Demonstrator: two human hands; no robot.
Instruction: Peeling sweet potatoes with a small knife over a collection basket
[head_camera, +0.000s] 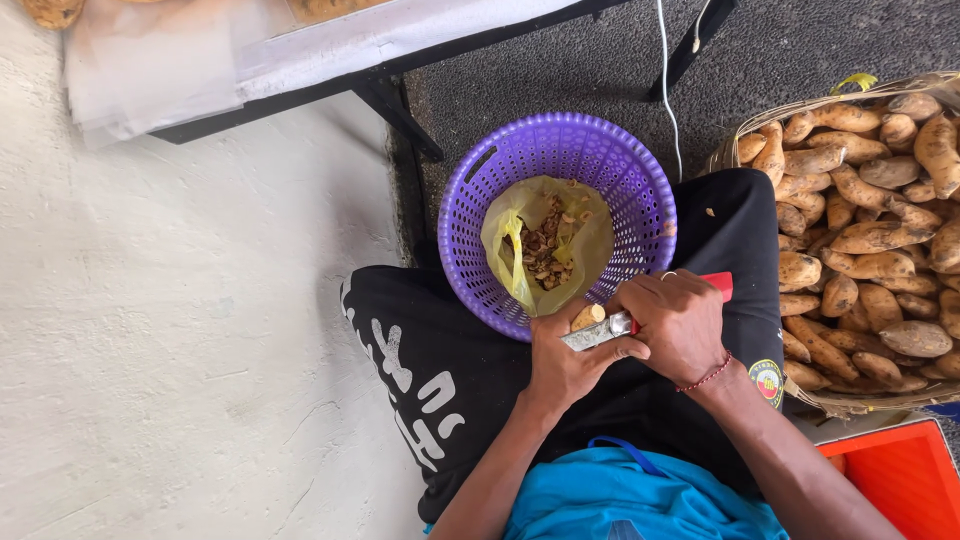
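My left hand (565, 365) grips a small yellowish sweet potato (587, 317), only its cut end showing above my fingers. My right hand (680, 325) is closed around a red-handled knife (600, 333), whose metal blade lies across the potato's end. Both hands hover over my lap, just at the near rim of a purple plastic basket (640, 185). Inside the basket sits a yellow plastic bag (505, 240) holding brown peel scraps (545, 250).
A woven basket (745, 130) heaped with several sweet potatoes (870, 235) stands at my right. An orange crate (900, 475) sits at the lower right. A black-framed table (390, 100) with white covering and a white cable (668, 90) lie ahead.
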